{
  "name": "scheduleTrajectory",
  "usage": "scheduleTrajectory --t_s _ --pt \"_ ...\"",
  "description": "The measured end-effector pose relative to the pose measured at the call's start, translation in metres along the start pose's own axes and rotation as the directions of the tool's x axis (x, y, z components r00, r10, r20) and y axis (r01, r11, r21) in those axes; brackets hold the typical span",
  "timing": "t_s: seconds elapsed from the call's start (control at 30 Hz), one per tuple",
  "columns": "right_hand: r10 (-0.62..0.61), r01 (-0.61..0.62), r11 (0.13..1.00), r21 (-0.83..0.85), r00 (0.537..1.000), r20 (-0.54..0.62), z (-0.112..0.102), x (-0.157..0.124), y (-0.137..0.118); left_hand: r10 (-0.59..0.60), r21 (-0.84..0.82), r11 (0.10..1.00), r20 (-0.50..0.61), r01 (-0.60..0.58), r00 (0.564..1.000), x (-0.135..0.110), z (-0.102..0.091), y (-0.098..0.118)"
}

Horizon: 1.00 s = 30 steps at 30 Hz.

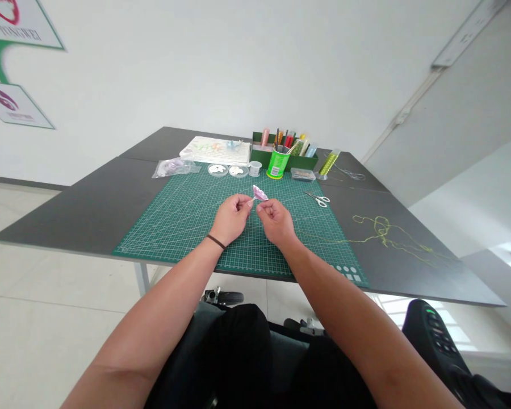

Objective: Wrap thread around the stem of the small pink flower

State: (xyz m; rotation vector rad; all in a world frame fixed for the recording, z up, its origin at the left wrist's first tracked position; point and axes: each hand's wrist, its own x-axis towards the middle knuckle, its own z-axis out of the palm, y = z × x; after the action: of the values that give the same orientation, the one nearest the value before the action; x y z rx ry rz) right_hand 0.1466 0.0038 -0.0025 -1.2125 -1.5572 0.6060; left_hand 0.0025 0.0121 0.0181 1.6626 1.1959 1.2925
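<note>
While the left hand [232, 218] pinches a thin stalk [253, 199] between thumb and fingertips, the pink petal [260, 193] at its tip stands above the cutting mat [174, 218], between the two hands. The right hand [277, 220] is curled, thumb near forefinger, beside the petal's lower edge; whether it grips anything cannot be told. A slack pinch could let the stalk roll and the petal fall; a hard squeeze could crease it. The tangled thread [382, 230] might snag on the right forearm [344, 301] if that arm swept outward. Counted: one pink petal, one pair of scissors [322, 200], two shallow dishes [217, 175], one small cup [254, 172], one green can [276, 168], one tube of beads [329, 162].
</note>
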Motion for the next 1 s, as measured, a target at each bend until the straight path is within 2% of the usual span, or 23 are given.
scheduleTrajectory --t_s 0.17,0.47,0.8,1.0 --pt "-0.006 0.006 0.999 -0.032 1.000 0.009 -0.002 0.000 -0.004 0.041 0.047 0.998 0.001 -0.041 0.999 0.001 0.000 0.000" --pt "-0.024 0.024 0.998 -0.064 1.000 0.005 -0.002 0.000 -0.002 0.207 0.271 0.943 -0.018 -0.195 0.978 0.005 0.004 -0.014" --pt "-0.015 0.016 0.998 -0.066 1.000 0.004 -0.005 -0.001 -0.012 0.196 0.302 0.933 0.027 -0.195 0.980 0.002 0.002 -0.011" --pt "0.003 -0.002 0.999 -0.050 1.000 0.017 -0.004 0.000 -0.011 0.149 0.312 0.938 0.027 -0.150 0.988 0.003 -0.001 -0.008"
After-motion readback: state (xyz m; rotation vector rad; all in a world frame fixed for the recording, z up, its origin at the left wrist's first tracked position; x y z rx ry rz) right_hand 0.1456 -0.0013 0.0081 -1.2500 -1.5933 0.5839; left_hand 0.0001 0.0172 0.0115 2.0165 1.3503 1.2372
